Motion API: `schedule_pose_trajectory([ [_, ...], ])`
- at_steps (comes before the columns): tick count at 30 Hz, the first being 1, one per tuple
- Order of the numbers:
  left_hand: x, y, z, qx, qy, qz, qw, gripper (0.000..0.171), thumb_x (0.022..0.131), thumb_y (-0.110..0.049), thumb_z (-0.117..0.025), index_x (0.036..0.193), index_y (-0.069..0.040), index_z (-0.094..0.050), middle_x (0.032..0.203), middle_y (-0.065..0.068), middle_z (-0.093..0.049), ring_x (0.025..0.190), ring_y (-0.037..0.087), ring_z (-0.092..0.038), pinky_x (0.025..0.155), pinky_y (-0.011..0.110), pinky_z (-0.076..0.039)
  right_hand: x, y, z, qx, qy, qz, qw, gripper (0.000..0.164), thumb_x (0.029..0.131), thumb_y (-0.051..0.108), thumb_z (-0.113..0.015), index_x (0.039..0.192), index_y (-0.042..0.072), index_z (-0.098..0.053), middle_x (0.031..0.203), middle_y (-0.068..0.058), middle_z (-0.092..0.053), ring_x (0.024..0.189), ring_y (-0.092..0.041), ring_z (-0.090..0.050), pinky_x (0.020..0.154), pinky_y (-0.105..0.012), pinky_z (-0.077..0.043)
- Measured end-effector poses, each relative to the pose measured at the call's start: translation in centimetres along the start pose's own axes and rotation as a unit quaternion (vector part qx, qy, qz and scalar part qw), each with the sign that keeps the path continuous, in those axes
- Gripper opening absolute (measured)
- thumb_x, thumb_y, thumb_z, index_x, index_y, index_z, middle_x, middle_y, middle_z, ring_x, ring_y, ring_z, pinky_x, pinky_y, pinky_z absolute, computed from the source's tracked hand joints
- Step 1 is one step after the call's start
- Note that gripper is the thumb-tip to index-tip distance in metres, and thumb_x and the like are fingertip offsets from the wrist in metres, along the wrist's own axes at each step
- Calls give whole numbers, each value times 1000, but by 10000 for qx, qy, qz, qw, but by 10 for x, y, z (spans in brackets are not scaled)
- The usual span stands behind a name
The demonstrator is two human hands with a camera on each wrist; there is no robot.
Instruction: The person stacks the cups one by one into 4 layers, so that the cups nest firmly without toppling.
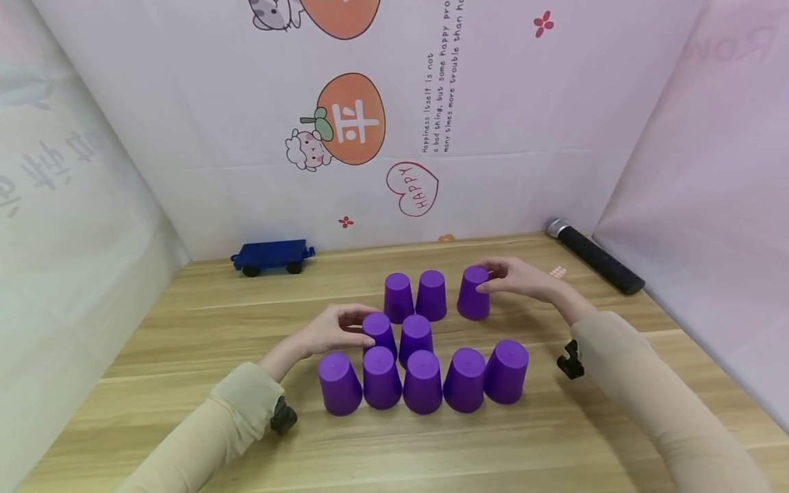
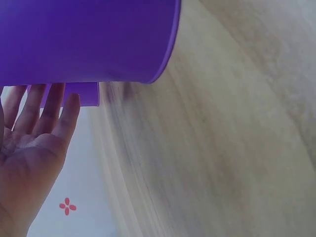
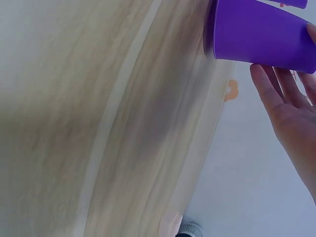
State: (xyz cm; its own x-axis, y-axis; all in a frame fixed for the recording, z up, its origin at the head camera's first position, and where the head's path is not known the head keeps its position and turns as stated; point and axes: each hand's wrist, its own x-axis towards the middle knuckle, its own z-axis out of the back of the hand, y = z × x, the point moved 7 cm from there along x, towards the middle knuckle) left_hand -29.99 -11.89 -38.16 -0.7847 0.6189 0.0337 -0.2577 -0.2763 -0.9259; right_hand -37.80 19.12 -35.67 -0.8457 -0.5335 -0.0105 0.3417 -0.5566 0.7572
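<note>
Upside-down purple cups stand on the wooden table. Several form a front row (image 1: 422, 383), with two behind it and two more at the back (image 1: 431, 296). My left hand (image 1: 333, 331) holds the left cup (image 1: 377, 324) of the middle pair, thumb in front and fingers behind; a front-row cup hides its lower part. At the back right, my right hand (image 1: 519, 277) grips another cup (image 1: 473, 301) by its side, a small gap from the back pair. In the right wrist view, the fingers lie along that cup (image 3: 261, 37). A large purple cup (image 2: 89, 39) covers the left fingertips in the left wrist view.
A blue toy wagon (image 1: 271, 256) sits at the back left, near the printed wall sheet (image 1: 493, 103). Toward the back right lies a black microphone (image 1: 598, 259). The wooden table (image 1: 431, 452) extends in front of the cups. Light cloth hangs on both sides.
</note>
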Motion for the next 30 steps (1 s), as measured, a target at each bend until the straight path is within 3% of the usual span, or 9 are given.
schedule_pose_trajectory([
  [7, 1, 1, 0, 21, -39, -119, 9999, 51, 80, -12, -75, 127, -3, -56, 122, 17, -62, 110, 19, -61, 101, 40, -47, 9, 3, -9, 290, 170, -9, 9994, 53, 84, 23, -70, 130, 4, -52, 120, -16, -61, 114, -30, -57, 100, -43, -46],
  [19, 0, 5, 1, -16, -174, -34, 9998, 51, 80, -13, -75, 127, -3, -56, 122, 17, -62, 112, 25, -60, 103, 42, -45, 14, 3, -16, 373, 239, 4, 9990, 53, 85, 22, -70, 131, 6, -51, 123, -16, -60, 117, -31, -55, 102, -45, -44],
  [30, 0, 4, 1, -51, -195, -28, 9998, 50, 80, -12, -74, 126, -3, -57, 122, 17, -62, 113, 26, -60, 104, 46, -44, 14, 3, -18, 420, 181, 52, 9989, 53, 84, 20, -71, 131, 6, -51, 118, -14, -62, 111, -26, -57, 95, -33, -46],
])
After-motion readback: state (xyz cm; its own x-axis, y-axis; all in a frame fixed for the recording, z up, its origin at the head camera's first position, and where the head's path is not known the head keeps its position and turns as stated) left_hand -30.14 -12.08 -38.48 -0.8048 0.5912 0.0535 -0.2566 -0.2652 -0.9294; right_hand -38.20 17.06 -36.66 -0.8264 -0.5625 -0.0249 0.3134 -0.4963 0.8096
